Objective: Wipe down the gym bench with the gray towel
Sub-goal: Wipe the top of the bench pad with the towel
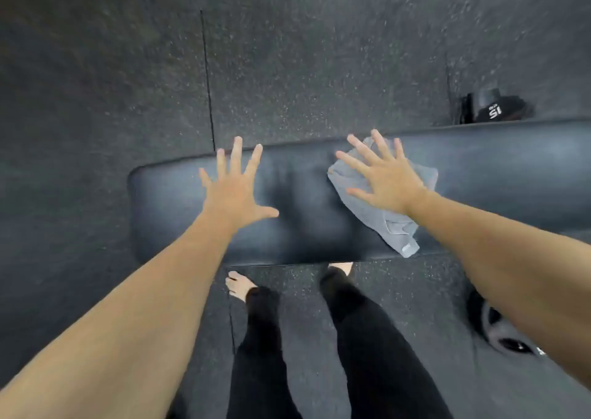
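A dark padded gym bench (307, 207) runs across the middle of the view, its rounded end at the left. The gray towel (367, 217) lies crumpled on the pad right of centre, one corner hanging over the near edge. My right hand (383, 178) rests flat on the towel with fingers spread, pressing it against the pad. My left hand (233, 191) lies flat on the bare pad near the bench's left end, fingers spread, holding nothing.
Speckled black rubber floor (287, 66) surrounds the bench. A black object with white lettering (499, 108) sits on the floor beyond the bench at the right. My bare feet (238, 284) and black-trousered legs stand at the near edge. A dark round weight (499, 329) lies at the lower right.
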Demonstrator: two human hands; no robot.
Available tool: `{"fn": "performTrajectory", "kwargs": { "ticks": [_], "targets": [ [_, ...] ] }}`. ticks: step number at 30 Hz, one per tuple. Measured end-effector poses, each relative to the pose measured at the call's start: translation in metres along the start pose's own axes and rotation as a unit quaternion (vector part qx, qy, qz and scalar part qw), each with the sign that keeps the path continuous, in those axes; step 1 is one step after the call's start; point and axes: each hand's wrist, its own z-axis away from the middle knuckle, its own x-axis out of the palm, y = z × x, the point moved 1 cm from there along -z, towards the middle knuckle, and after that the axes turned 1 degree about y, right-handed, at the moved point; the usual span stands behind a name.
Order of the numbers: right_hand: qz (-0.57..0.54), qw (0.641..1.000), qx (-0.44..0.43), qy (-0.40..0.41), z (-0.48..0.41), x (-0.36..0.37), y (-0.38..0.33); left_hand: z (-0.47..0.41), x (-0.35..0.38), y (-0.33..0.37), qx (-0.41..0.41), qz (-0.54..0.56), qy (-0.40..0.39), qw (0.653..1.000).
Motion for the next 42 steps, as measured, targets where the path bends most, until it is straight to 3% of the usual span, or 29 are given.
{"fn": "performTrajectory", "kwargs": {
  "ticks": [3, 5, 10, 15, 19, 23, 28, 30, 33, 37, 39, 42],
  "targets": [
    [0.019, 0.999, -0.013, -0.037, -0.008, 0.069, 0.022, -0.046, 0.063, 0.007, 0.016, 0.01, -0.085, 0.996],
    [0.007, 1.0, 0.009, -0.002, -0.007, 0.111, 0.022, -0.063, 0.106, 0.009, 0.021, -0.001, -0.127, 0.992],
    [-0.018, 0.994, 0.039, 0.101, -0.025, 0.133, 0.005, -0.079, 0.153, 0.004, 0.038, 0.017, -0.057, 0.997],
    [-0.063, 0.98, 0.114, 0.152, -0.1, 0.117, -0.083, -0.079, 0.155, 0.001, 0.044, 0.019, -0.048, 0.998],
    [-0.116, 0.971, 0.124, 0.171, -0.116, 0.111, -0.103, -0.076, 0.152, 0.001, 0.048, 0.025, -0.046, 0.997],
    [-0.097, 0.974, 0.095, 0.182, -0.064, 0.131, -0.089, -0.074, 0.152, 0.0, 0.056, 0.036, -0.045, 0.997],
    [-0.094, 0.969, 0.175, 0.15, -0.055, 0.141, -0.128, -0.063, 0.151, -0.03, 0.099, 0.049, 0.014, 0.994],
    [-0.099, 0.968, 0.183, 0.139, -0.069, 0.137, -0.161, -0.051, 0.15, -0.064, 0.073, 0.066, 0.046, 0.994],
    [-0.098, 0.974, 0.162, 0.125, -0.09, 0.135, -0.217, -0.029, 0.152, -0.14, -0.031, 0.076, 0.06, 0.995],
    [-0.087, 0.984, 0.101, 0.117, -0.113, 0.136, -0.287, -0.003, 0.171, -0.242, -0.163, 0.13, -0.003, 0.978],
    [-0.078, 0.986, 0.084, 0.12, -0.125, 0.138, -0.313, -0.001, 0.186, -0.267, -0.167, 0.216, -0.03, 0.961],
    [-0.065, 0.986, 0.077, 0.131, -0.155, 0.132, -0.336, -0.007, 0.199, -0.275, -0.141, 0.264, -0.01, 0.954]
  ]
}}
